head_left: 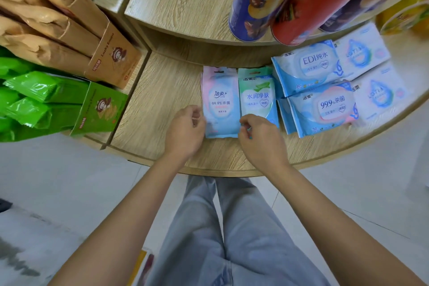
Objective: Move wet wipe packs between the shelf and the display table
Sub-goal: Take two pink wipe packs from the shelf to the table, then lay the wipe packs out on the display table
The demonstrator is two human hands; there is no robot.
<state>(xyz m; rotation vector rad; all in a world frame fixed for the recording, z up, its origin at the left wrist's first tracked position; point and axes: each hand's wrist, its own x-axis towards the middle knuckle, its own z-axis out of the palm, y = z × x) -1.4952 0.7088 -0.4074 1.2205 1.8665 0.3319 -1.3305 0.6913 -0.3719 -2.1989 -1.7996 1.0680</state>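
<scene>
Two small wipe packs within reach on the tabletop (157,90).
The pink pack (220,102) and green pack (257,97) lie flat, side by side. The left hand (185,132) curls at the pink pack's edge and the right hand (262,139) at the green pack's bottom; whether either grips is unclear. Likely a pickup: pinch each edge.

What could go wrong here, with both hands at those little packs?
The pink pack and green pack lie edge to edge, so lifting one might drag the other askew. The left hand and right hand crowd the pink pack's near end and could fumble it. The cans stand on the tier above; a raised arm might knock them.
</scene>
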